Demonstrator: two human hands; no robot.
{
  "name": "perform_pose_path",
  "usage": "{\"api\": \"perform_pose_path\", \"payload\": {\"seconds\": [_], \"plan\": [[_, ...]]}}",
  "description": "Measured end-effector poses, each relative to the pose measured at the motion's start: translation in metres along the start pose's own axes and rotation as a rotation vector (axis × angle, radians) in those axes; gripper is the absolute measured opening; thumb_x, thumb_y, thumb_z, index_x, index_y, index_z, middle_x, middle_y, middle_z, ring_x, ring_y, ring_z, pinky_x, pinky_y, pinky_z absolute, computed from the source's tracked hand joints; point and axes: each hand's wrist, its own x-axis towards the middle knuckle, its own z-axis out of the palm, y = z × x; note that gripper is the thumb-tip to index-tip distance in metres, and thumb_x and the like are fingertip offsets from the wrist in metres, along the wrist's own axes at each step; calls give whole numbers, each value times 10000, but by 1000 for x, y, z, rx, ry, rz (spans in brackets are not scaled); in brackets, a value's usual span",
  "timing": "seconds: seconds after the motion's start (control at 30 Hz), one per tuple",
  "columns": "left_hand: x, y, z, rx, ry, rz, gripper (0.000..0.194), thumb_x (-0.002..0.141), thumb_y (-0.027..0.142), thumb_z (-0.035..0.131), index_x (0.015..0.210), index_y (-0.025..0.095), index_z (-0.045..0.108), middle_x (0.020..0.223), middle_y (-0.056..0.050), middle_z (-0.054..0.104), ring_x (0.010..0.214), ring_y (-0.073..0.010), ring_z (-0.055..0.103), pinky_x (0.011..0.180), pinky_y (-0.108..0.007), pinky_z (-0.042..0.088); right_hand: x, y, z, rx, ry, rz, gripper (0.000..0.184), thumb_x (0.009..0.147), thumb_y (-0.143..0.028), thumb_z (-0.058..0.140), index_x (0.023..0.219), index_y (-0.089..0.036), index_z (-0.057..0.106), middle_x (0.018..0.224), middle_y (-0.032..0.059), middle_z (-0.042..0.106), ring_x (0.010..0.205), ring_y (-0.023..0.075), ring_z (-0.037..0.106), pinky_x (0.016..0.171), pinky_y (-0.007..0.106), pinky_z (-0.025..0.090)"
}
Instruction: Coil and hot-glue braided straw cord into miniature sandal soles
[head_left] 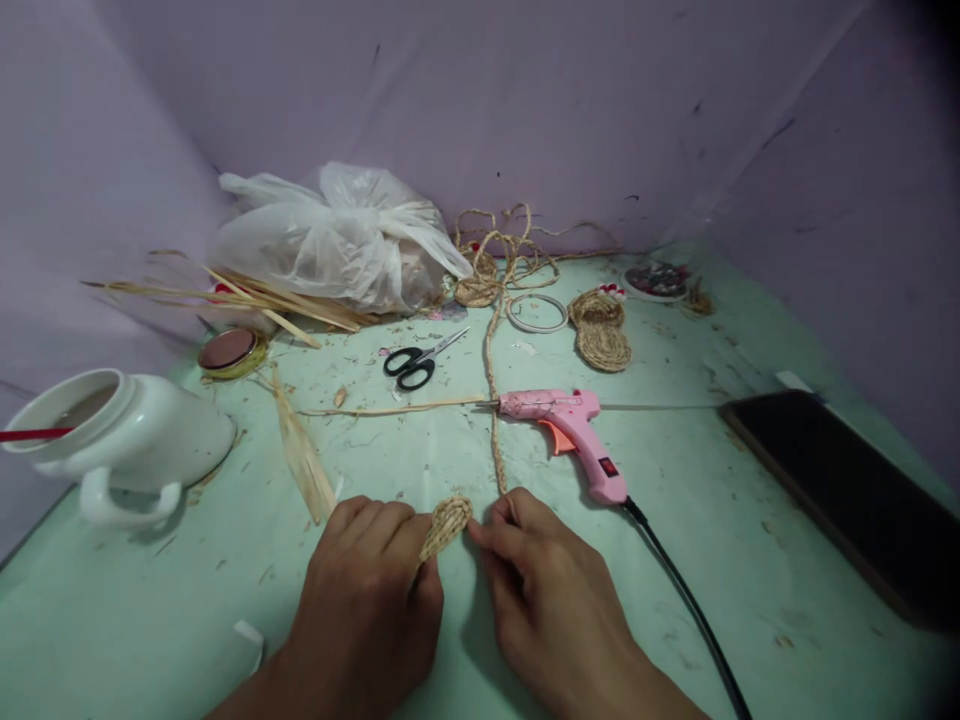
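A small coiled piece of braided straw [448, 524] is pinched between the thumb and fingers of my left hand [367, 580]. My right hand [544, 580] is closed at the coil's right side, with its fingers on the braided straw cord [496, 450]. That cord runs away from me to a loose tangle [517, 250] at the back. It passes by the nozzle of a pink glue gun [555, 408], which lies on its side just beyond my right hand. Part of the coil is hidden in my left hand.
Black-handled scissors [420, 365], straw strips [300, 440] and a white pot [150, 430] are to the left. Behind them sits a tied plastic bag [345, 240]. A finished-looking woven slipper shape [602, 330], a ring [537, 313] and a dark phone [847, 490] lie toward the right.
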Motion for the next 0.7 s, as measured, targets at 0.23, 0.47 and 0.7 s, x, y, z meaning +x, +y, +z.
{"api": "perform_pose_path", "payload": {"seconds": [0.23,0.47,0.7], "plan": [[0,2,-1,-46,3,-6,172,723,73,452,725,163,598,695,-63,598,696,-233,531,676,-432,417,3,2,-3,79,-63,-9,235,755,-37,479,707,-186,655,757,28,551,636,149,564,555,263,447],[-1,2,-4,-26,-57,0,172,704,125,483,807,153,618,703,-72,576,706,-240,514,722,-447,412,5,9,1,39,-24,-53,219,791,-94,500,696,-177,678,731,25,529,600,141,549,539,259,437],[0,-3,-13,-1,-184,-131,181,766,171,480,901,150,598,797,-82,615,794,-254,571,810,-474,398,5,9,4,-16,38,-98,221,799,-122,497,667,-175,666,728,36,558,589,144,570,536,257,441]]}}
